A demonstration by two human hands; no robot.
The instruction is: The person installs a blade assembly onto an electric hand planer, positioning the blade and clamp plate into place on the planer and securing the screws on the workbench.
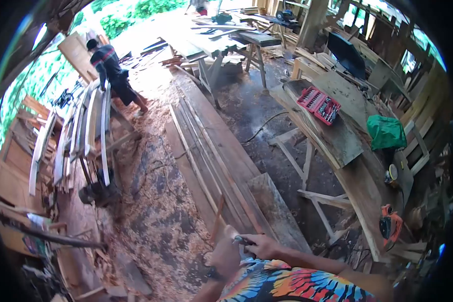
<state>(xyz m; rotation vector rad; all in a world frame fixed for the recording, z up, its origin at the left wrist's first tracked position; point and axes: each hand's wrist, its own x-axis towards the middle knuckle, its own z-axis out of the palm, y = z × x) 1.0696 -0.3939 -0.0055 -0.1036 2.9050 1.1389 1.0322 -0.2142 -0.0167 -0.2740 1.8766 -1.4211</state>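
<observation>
Close to my body at the bottom centre, my left hand (225, 257) is closed round a light piece of wood (230, 232), whose end shows above the fingers. My right hand (262, 246) touches it from the right, fingers closed on a small dark tool (242, 240) too small to name. A thin wooden strip (217, 219) stands up just beyond my left hand. Long boards (221, 166) lie on the floor ahead.
At the right, a workbench (357, 187) bears a red socket set (319, 104), a green bag (386, 132) and an orange power tool (389, 226). Another person (110, 70) bends beside curved wood pieces (91, 123) at the left. Shavings (156, 216) cover the floor.
</observation>
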